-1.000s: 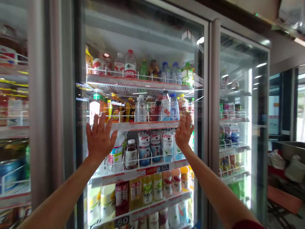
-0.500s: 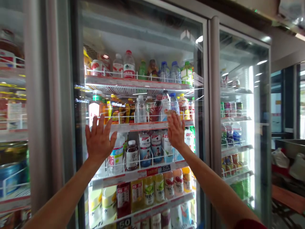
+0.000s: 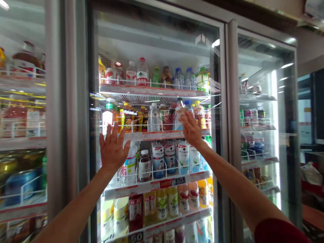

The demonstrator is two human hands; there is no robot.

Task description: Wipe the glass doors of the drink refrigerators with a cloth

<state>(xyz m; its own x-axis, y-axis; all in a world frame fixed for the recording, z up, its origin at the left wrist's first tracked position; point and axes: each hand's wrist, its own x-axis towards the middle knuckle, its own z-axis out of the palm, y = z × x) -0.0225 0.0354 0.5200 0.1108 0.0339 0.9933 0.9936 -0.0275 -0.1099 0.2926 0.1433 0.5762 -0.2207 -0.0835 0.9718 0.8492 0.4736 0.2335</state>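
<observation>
My left hand (image 3: 114, 148) is raised with its fingers spread, holding nothing. It is near the glass door (image 3: 157, 37) of a lit drinks fridge, but contact with the glass cannot be made out. My right hand (image 3: 191, 127) is up with its fingers stretched out and appears at or very close to the same glass, its pale reflection beside the fingertips. Behind the pane, a clear bottle (image 3: 154, 117) stands on the second shelf between my hands. Lower down are a dark bottle (image 3: 144, 166) and a blue-and-white bottle (image 3: 158, 160).
Metal door frames (image 3: 76, 111) border the pane. Bottles such as a red-capped one (image 3: 142, 72) line the top shelf, and juice bottles (image 3: 162, 204) a lower one. Another glass-fronted fridge section (image 3: 258, 114) stands right, with a white bag (image 3: 311, 173) beyond it.
The view has shifted, so the fridge appears further right. My right hand has moved slightly up against the shelves, its fingers tilting left. My left hand keeps its spread pose.
</observation>
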